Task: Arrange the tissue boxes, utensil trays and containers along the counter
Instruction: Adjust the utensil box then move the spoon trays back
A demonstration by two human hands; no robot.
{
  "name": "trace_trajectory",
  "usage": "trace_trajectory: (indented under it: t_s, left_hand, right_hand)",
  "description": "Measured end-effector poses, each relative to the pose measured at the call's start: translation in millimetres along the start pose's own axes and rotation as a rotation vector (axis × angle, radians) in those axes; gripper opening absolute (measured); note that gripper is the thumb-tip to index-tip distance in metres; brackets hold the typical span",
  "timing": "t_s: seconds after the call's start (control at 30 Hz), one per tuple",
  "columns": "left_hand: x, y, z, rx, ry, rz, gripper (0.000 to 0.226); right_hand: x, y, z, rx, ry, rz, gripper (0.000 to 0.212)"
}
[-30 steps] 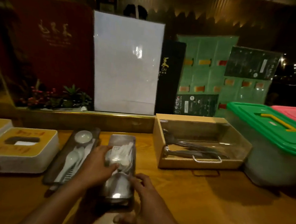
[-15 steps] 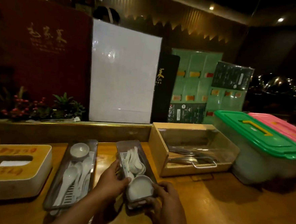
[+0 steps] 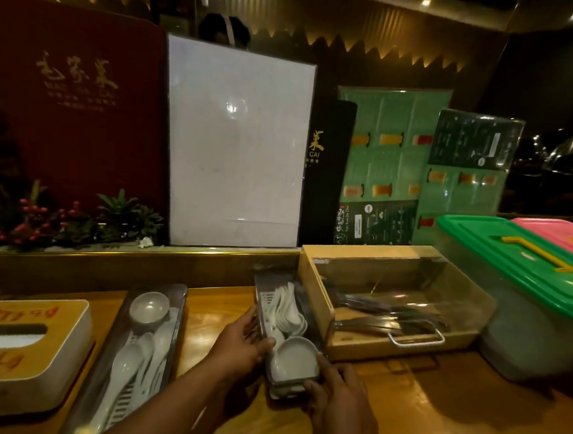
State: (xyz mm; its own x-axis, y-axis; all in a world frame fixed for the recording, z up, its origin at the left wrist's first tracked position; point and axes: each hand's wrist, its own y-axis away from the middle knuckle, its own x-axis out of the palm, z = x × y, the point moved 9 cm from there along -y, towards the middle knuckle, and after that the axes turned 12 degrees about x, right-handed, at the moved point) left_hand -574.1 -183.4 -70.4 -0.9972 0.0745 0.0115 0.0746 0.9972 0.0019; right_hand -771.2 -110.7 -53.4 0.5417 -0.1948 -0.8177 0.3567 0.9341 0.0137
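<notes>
A narrow metal utensil tray (image 3: 261, 301) with white spoons and a small white bowl (image 3: 297, 355) lies against the left side of the wooden cutlery box (image 3: 319, 307). My left hand (image 3: 240, 344) grips the tray's left edge and my right hand (image 3: 337, 395) holds its near end. To the left, a second metal tray (image 3: 179, 306) with spoons and a bowl lies alone. A white and yellow tissue box (image 3: 66, 343) sits at the far left. At the right stands a clear container with a green lid (image 3: 499, 255), a pink-lidded one (image 3: 562, 232) behind it.
Menus and a white board (image 3: 236, 145) lean on a raised ledge (image 3: 139, 264) behind the counter. Red berry and green plant decor (image 3: 74, 219) sits on the ledge at left. The wooden counter (image 3: 451, 414) continues to the right front.
Both hands have slid the spoon tray to the right and away from me, up against the wooden cutlery box. The gap to the other metal tray has widened.
</notes>
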Motion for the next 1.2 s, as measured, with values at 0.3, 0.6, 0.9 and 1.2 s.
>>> trace_trajectory:
  t_s: [0.3,0.6,0.9,1.2]
  left_hand:
    - [-8,-28,12,-0.028,-0.025,-0.056,0.079]
    - [-39,3,-32,0.212,-0.477,-0.203,0.062]
    - [-158,79,-93,0.311,-0.815,-0.465,0.036]
    - [-190,110,-38,-0.080,-0.429,-0.534,0.070]
  right_hand:
    - [4,-14,10,0.038,-0.015,0.012,0.054]
    - [-14,31,53,-0.247,0.066,-0.183,0.049]
    - [92,142,178,-0.799,0.081,0.321,0.079]
    - [68,111,148,-0.744,0.165,0.191,0.060]
